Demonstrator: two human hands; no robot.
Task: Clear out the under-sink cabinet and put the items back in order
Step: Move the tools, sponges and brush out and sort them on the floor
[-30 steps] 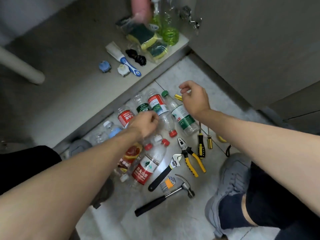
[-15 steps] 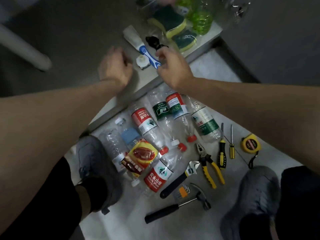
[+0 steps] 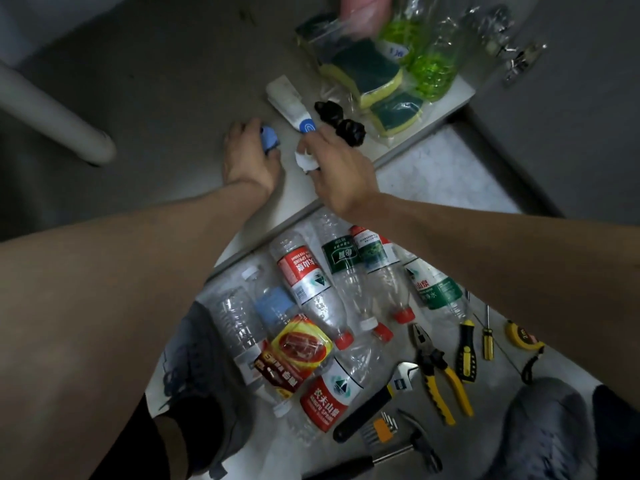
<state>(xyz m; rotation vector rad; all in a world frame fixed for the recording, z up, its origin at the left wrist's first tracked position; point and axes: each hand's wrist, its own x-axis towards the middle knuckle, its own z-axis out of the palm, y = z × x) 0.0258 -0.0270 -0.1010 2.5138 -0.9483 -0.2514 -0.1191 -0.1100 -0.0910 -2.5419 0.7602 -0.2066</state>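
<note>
Hands both inside the under-sink cabinet, low on its floor [image 3: 156, 98]. My left hand [image 3: 247, 157] has fingers curled round a small blue object [image 3: 269, 140], holding it against the cabinet floor. My right hand [image 3: 337, 171] pinches a small white object [image 3: 306, 161] between fingertips; can't tell what either item is, too small and half covered. Both look like loose bits picked up together, one per hand, probably to save a trip.

Remaining in the cabinet, near the front edge by the door side: white tube with blue end [image 3: 289, 102], black knobbly item [image 3: 341, 121] just beside it, bagged green-yellow sponges [image 3: 367, 72], green liquid bottles [image 3: 431, 69] behind, pink thing at top edge, cut off. Grey pipe [image 3: 52, 116] runs along the left.

Already out on the tiled floor [image 3: 450, 174]: plastic bottles [image 3: 311, 282] laid side by side in a rough row, caps mostly toward me, a red-yellow snack packet [image 3: 298, 351] on top of some. Tools grouped apart to the right: pliers [image 3: 438, 365], screwdrivers [image 3: 465, 348], wrench [image 3: 374, 400], hammer [image 3: 412, 448], hex keys [image 3: 379, 427], tape measure [image 3: 519, 336]. Sorting by type seems the intent, makes the put-back easier.

Judgement: clearing-out stage, well along but not finished; small items next to go on the floor.
</note>
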